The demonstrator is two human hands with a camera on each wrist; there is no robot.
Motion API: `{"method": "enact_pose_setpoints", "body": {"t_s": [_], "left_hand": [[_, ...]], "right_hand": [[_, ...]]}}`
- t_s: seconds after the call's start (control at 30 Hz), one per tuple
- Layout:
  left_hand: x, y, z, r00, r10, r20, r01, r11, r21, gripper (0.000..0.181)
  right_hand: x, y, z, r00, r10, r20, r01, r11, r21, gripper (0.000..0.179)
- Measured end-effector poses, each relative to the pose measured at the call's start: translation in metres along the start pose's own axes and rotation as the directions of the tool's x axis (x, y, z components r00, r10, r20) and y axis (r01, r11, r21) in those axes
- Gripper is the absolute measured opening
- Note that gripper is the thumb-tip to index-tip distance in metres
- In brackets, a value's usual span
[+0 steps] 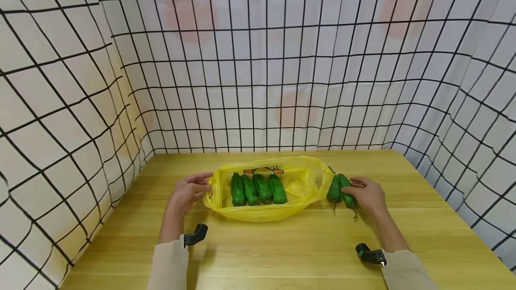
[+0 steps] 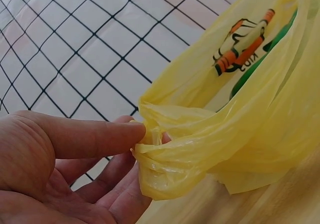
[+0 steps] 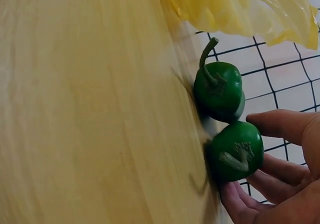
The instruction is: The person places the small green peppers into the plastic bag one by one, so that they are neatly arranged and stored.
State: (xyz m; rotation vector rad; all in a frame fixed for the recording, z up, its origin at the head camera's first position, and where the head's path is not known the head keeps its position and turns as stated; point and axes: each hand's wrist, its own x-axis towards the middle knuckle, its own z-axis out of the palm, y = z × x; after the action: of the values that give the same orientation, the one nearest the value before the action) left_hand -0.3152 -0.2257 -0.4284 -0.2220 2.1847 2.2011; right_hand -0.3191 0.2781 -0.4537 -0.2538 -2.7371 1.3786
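Observation:
A yellow plastic bag (image 1: 262,214) lies spread with its mouth wide, and several green peppers (image 1: 262,188) sit side by side inside it. My left hand (image 1: 187,192) pinches the bag's gathered left end between thumb and fingers; the left wrist view shows the crumpled plastic (image 2: 170,166) at the fingertips. To the right of the bag, two more green peppers lie with stems toward me. My right hand (image 1: 368,195) holds the outer pepper (image 3: 236,153), thumb on one side and fingers on the other. The inner pepper (image 1: 333,191) lies right against it, by the bag's right end.
The wooden table (image 1: 274,254) extends in front of the bag and to both sides. White walls with a black grid (image 1: 266,66) enclose its back and sides. An orange-and-black print (image 1: 264,171) shows on the bag's far inner wall.

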Motion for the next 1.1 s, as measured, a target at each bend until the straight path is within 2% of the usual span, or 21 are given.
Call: {"method": "enact_pose_setpoints", "body": {"t_s": [0.17, 0.37, 0.5, 0.73, 0.93, 1.1], "left_hand": [[0.001, 0.0, 0.0, 1.0, 0.005, 0.001, -0.005, 1.0, -0.006, 0.047], [-0.002, 0.002, 0.003, 1.0, 0.019, 0.016, -0.019, 1.0, -0.006, 0.047], [-0.003, 0.002, 0.003, 1.0, 0.024, 0.012, -0.024, 1.0, -0.003, 0.047], [-0.003, 0.003, 0.004, 1.0, 0.028, 0.013, -0.028, 1.0, 0.006, 0.046], [-0.003, 0.003, 0.002, 0.999, 0.03, 0.018, -0.03, 1.0, 0.0, 0.046], [-0.004, 0.003, 0.0, 1.0, 0.018, 0.009, -0.018, 1.0, 0.002, 0.046]], "right_hand": [[0.0, 0.002, 0.001, 0.998, 0.002, -0.058, -0.003, 1.0, -0.021, 0.057], [-0.002, 0.003, 0.001, 0.995, 0.006, -0.098, -0.005, 1.0, 0.005, 0.054], [-0.006, -0.003, -0.002, 0.992, 0.005, -0.125, -0.002, 1.0, 0.028, 0.052], [-0.018, -0.035, -0.015, 0.972, -0.061, -0.227, 0.08, 0.994, 0.075, 0.054], [-0.031, -0.064, -0.017, 0.969, -0.114, -0.22, 0.152, 0.975, 0.165, 0.056], [-0.039, -0.08, -0.013, 0.965, -0.17, -0.2, 0.206, 0.963, 0.174, 0.054]]}}
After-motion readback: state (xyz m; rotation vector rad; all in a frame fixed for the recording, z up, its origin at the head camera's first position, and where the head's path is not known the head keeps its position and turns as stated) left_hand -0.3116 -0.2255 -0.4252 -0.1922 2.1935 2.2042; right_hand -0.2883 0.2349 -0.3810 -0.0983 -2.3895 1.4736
